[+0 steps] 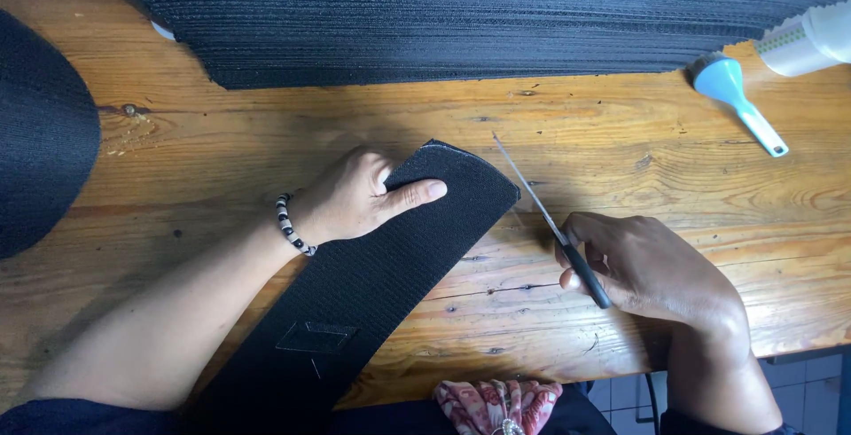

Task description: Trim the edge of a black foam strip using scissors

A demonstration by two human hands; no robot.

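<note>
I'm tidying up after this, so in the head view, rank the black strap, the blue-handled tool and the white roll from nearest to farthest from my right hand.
From the right hand:
1. Black strap, just left, under the left hand.
2. Blue-handled tool, up and right on the wooden table.
3. White roll, at the top right corner, just beyond the tool.

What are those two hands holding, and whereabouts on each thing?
The right hand grips a thin pointed tool by its black handle. The left hand presses down the rounded end of a black strap, thumb on top.

A white labelled bottle (pixel 811 40) lies at the table's (pixel 620 151) far-right edge.
</note>
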